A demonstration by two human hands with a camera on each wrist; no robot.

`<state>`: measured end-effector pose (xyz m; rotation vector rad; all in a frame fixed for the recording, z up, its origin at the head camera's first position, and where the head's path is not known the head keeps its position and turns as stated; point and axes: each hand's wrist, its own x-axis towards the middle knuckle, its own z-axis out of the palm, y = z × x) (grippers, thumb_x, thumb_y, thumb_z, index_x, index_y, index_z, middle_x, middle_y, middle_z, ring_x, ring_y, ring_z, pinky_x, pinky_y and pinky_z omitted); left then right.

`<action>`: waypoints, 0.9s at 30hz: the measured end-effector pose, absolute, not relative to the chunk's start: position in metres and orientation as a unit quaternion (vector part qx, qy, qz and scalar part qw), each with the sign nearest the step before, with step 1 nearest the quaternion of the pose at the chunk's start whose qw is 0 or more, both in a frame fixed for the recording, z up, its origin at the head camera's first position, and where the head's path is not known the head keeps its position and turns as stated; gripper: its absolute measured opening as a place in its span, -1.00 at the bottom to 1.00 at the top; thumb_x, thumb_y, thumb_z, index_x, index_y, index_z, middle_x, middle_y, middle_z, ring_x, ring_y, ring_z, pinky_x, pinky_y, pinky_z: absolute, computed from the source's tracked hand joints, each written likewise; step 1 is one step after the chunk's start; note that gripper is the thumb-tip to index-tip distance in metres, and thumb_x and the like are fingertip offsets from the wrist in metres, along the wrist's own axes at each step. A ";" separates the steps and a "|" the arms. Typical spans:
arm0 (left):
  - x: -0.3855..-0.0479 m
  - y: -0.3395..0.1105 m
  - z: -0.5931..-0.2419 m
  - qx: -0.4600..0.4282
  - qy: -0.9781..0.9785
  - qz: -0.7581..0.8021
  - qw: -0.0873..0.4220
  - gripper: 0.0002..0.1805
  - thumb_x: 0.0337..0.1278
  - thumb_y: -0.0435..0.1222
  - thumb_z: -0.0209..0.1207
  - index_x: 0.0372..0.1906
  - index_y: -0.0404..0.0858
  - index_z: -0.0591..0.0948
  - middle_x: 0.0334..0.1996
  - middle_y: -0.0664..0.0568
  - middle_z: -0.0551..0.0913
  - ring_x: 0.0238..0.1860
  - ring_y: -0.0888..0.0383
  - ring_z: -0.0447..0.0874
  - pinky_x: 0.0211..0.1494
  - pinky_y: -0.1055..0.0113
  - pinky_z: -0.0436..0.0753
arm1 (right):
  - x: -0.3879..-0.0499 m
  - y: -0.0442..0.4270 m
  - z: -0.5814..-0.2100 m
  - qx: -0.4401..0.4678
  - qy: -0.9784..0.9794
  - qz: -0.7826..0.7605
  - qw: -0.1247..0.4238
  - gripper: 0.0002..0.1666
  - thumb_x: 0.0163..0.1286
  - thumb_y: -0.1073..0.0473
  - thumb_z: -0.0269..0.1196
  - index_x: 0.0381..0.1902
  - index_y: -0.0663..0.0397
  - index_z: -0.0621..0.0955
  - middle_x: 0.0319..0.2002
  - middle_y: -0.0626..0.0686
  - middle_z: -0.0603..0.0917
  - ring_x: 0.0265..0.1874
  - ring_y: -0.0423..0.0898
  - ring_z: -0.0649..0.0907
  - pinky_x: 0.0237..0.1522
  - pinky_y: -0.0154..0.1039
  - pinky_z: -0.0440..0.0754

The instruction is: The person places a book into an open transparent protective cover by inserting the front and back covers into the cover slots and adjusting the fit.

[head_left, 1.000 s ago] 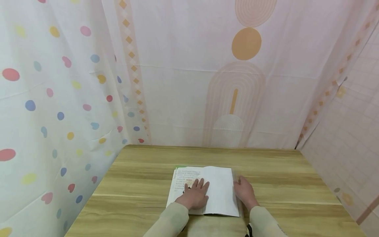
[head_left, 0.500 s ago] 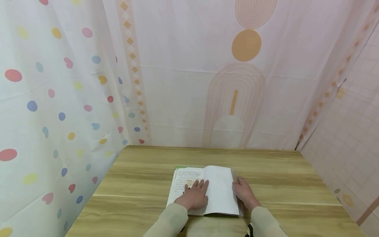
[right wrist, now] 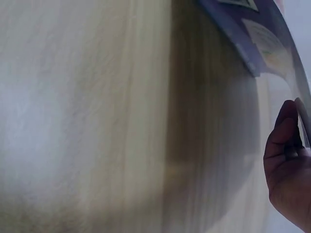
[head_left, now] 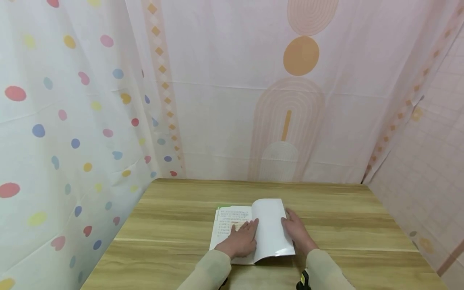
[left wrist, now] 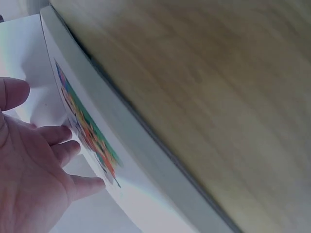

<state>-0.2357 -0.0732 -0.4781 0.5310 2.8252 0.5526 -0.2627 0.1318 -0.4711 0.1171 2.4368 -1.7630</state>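
Observation:
An open book (head_left: 270,231) lies on the table, printed text and a picture on its left page, a plain white side on its right. My left hand (head_left: 240,240) rests on the left page near the fold with its fingers spread straight; the left wrist view shows this hand (left wrist: 41,165) beside a colourful picture on the page. My right hand (head_left: 298,230) holds the book's right edge, which is raised and bowed off the table. In the right wrist view the hand (right wrist: 291,170) grips the edge of the purple printed cover (right wrist: 243,34), fingers curled at it.
The wood-grain table (head_left: 174,225) stretches out on all sides of the book. Behind it hangs a pale patterned curtain (head_left: 217,121), with a dotted curtain (head_left: 90,121) on the left.
The book's right side has lifted from nearly flat to a raised curve, and my right hand has moved slightly left and up with it. My left hand stays on the left page.

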 end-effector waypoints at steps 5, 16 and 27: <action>-0.236 -0.072 -0.477 0.182 0.955 0.210 0.103 -0.32 0.38 -0.26 -0.18 0.57 -0.29 0.06 0.51 -0.09 0.20 0.51 -0.03 0.10 0.46 -0.24 0.02 | -0.261 0.129 -0.466 0.010 0.791 -0.609 0.053 -0.30 0.55 0.19 -0.08 0.50 0.43 0.04 0.43 0.50 0.11 0.32 0.33 0.31 0.38 0.26 0.14; -0.236 -0.077 -0.473 0.178 0.926 0.315 0.108 -0.32 0.54 -0.08 -0.30 0.58 -0.29 -0.04 0.51 -0.04 0.18 0.48 0.02 0.17 0.45 -0.28 -0.03 | -0.259 0.119 -0.453 0.019 0.766 -0.640 0.062 -0.35 0.58 0.17 -0.09 0.52 0.33 0.12 0.05 0.32 0.56 -0.22 0.01 0.63 -0.12 -0.09 0.60; -0.234 -0.080 -0.466 0.196 0.911 0.344 0.116 -0.16 0.49 0.24 -0.40 0.59 -0.24 -0.03 0.52 -0.07 0.16 0.46 -0.04 0.20 0.46 -0.02 0.19 | -0.256 0.112 -0.444 -0.022 0.730 -0.678 0.083 -0.34 0.64 -0.03 -0.22 0.45 0.36 0.25 0.02 0.30 0.59 -0.12 0.02 0.65 0.01 -0.06 0.59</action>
